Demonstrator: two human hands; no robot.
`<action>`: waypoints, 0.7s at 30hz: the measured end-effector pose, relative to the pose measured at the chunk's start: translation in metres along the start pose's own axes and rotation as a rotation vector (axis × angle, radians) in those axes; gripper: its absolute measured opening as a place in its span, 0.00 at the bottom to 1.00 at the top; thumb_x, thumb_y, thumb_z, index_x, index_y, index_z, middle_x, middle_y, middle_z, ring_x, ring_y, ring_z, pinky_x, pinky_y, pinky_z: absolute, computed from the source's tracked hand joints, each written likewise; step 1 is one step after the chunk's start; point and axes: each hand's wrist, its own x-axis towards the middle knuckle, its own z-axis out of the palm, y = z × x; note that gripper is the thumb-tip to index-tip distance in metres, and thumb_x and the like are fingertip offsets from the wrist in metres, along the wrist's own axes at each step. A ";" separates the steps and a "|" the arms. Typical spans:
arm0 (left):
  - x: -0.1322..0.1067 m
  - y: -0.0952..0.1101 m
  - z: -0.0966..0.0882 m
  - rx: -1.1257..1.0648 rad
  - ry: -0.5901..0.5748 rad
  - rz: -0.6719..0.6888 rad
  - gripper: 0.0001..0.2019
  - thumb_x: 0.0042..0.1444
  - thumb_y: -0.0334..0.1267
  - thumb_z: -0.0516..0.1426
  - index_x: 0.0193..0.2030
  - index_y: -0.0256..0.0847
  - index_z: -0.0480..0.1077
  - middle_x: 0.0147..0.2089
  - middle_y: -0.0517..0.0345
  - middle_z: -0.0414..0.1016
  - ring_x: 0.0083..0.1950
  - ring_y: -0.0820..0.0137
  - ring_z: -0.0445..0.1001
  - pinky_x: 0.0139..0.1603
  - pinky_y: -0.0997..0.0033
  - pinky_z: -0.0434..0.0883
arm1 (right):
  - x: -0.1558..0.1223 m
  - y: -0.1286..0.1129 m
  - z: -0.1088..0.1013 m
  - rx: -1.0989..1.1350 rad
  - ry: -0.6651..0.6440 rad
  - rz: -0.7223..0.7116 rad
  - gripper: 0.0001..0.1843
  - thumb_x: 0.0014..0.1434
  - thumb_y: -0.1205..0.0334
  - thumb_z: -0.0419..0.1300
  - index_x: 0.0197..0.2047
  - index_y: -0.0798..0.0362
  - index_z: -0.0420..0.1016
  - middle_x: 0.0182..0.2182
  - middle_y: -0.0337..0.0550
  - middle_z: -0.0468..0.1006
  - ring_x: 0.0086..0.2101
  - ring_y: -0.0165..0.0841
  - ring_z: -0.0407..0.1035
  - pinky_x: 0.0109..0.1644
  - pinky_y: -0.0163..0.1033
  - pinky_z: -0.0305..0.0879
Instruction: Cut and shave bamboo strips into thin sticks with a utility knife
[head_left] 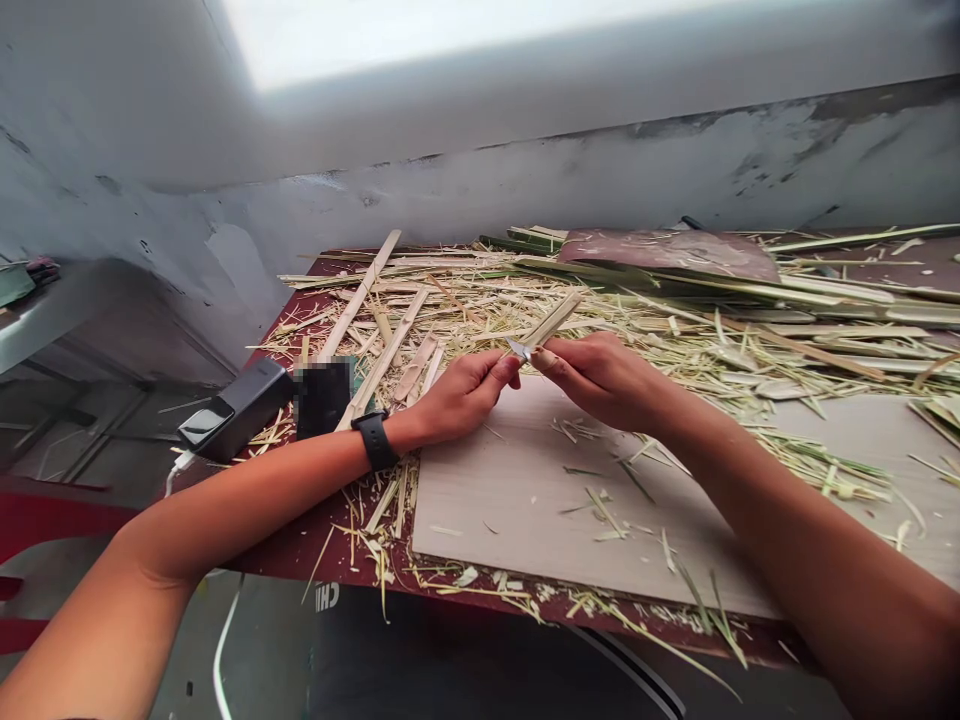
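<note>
My left hand, with a black watch on its wrist, is closed with thumb and fingers on the near end of a pale bamboo strip. That strip slants up and to the right, over the shavings. My right hand is closed round a small knife; its handle is hidden in the fingers. The short silver blade points left and lies against the strip, close to the left thumb. Beneath both hands is a light wooden board with thin green and pale shavings scattered on it.
Split bamboo strips and heaped shavings cover the back of the dark red table. On the left lie a grey power bank with a white cable and a black object. A wall stands behind.
</note>
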 end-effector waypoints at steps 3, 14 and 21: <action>0.000 0.001 0.000 0.010 -0.002 -0.009 0.30 0.71 0.67 0.46 0.37 0.41 0.68 0.30 0.61 0.64 0.35 0.70 0.63 0.36 0.69 0.62 | 0.000 0.001 0.000 0.002 -0.020 0.005 0.35 0.78 0.40 0.42 0.37 0.51 0.82 0.19 0.36 0.69 0.21 0.27 0.62 0.31 0.36 0.56; 0.000 0.003 -0.002 0.041 -0.017 -0.013 0.27 0.73 0.62 0.46 0.37 0.41 0.68 0.29 0.61 0.63 0.34 0.70 0.63 0.35 0.69 0.63 | 0.000 0.002 0.000 -0.019 -0.046 0.035 0.33 0.76 0.39 0.44 0.36 0.51 0.81 0.19 0.37 0.70 0.21 0.29 0.63 0.30 0.37 0.55; 0.000 0.003 -0.001 0.051 -0.021 -0.012 0.27 0.74 0.61 0.46 0.37 0.41 0.68 0.28 0.61 0.63 0.34 0.69 0.64 0.35 0.69 0.63 | 0.001 0.001 0.000 -0.004 -0.020 0.025 0.32 0.74 0.38 0.46 0.28 0.50 0.72 0.16 0.35 0.64 0.18 0.28 0.57 0.27 0.37 0.52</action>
